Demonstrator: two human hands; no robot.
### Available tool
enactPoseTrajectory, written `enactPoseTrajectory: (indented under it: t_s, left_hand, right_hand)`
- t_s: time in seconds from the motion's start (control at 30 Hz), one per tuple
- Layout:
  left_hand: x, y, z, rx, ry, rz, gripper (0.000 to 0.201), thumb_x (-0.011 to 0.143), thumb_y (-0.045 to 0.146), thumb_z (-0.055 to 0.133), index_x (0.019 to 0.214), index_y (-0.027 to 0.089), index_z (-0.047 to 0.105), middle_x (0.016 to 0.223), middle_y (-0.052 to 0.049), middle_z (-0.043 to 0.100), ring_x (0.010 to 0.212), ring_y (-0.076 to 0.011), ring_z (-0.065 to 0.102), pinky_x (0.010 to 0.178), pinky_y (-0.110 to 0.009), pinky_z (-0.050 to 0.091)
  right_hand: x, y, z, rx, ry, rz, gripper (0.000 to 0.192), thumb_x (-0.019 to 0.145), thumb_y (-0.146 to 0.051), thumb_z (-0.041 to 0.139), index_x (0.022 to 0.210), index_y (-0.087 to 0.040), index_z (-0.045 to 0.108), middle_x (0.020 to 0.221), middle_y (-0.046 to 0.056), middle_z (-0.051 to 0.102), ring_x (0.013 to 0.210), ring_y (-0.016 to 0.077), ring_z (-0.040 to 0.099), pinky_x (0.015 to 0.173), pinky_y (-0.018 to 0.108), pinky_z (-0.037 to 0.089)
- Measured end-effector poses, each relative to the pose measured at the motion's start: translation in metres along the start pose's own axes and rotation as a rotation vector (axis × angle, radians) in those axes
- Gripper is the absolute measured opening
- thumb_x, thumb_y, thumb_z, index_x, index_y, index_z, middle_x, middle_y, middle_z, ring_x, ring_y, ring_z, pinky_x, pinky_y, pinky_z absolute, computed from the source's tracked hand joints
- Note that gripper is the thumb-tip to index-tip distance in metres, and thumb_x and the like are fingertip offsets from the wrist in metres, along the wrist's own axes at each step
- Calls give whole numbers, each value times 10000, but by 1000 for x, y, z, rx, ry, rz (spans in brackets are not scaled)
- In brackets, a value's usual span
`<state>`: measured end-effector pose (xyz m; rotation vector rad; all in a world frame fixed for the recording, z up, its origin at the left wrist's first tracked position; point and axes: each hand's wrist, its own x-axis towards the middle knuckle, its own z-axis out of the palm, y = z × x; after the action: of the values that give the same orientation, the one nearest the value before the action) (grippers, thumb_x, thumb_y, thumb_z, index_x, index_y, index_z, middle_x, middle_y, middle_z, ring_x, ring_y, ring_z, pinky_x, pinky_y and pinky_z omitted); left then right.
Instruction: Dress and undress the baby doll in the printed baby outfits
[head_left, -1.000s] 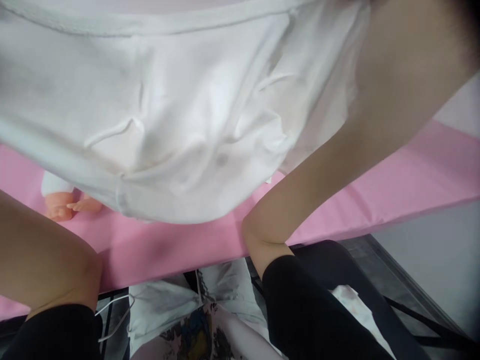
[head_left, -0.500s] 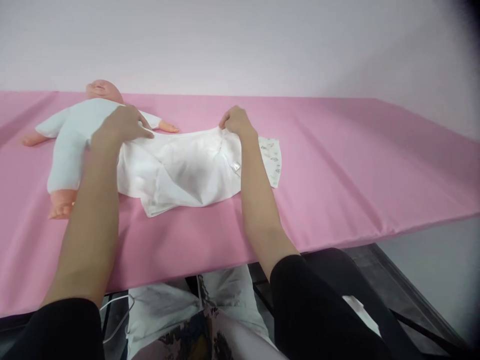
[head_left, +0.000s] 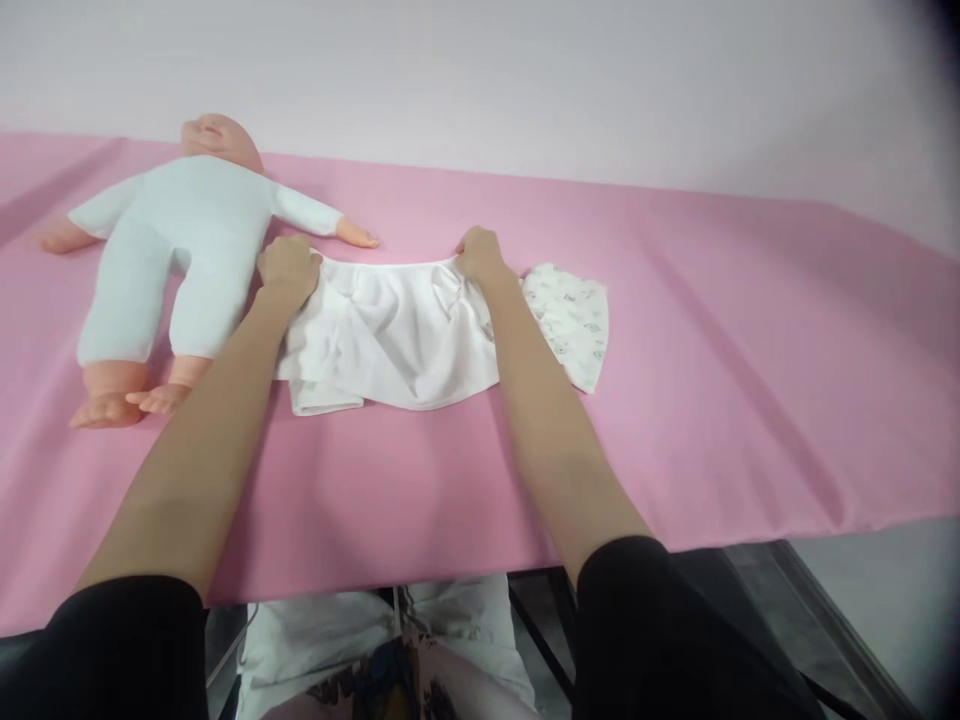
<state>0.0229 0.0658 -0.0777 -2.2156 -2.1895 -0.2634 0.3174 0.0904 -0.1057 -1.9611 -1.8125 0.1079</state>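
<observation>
The fingers of the left hand [head_left: 291,270] are curled closed on the upper left corner of a white cloth [head_left: 405,340]; those of the right hand [head_left: 480,255] are bent in tightly on the same top edge, near its other end. Between the two sets of fingers that edge runs nearly straight, and the cloth hangs toward the person in soft folds onto the pink cover [head_left: 720,400]. A folded flap [head_left: 326,397] lies nearer the person than the left fingers.

To the right of the right fingers lies a patterned cloth [head_left: 574,315], printed with small dark motifs too tiny to read; whether it joins the white one I cannot tell. Left of the left fingers a doll [head_left: 195,205] in a pale suit lies on its back, one outstretched hand just beyond them. The dark print [head_left: 386,675] on the person's top, well below both hands, is illegible.
</observation>
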Motion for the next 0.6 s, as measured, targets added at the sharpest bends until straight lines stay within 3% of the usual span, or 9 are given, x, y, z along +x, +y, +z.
enactPoseTrajectory:
  t_s: [0.23,0.43,0.6]
  left_hand:
    - [20,-2,16,-23,56,0,540,947,478,268,1260,127,535,1269,-150,586,1175,-313,522,963,-429,406]
    - [41,0,17,-15,65,33,457,959,404,326,1231,110,545,1250,-113,595,1131,-220,521,976,-387,415]
    - [54,0,17,-6,120,74,418,951,353,361,1185,84,578,1201,-157,611,1103,-284,549,924,-465,441]
  right_hand:
    - [15,6,3,128,80,7,288,803,61,479,855,-102,711,972,108,698,995,232,647,989,339,481]
    - [30,11,2,246,60,30,273,792,35,519,787,-134,733,797,48,710,868,201,677,849,279,536]
    - [39,16,2,290,57,61,312,749,86,507,779,-113,745,725,24,691,842,182,677,827,249,529]
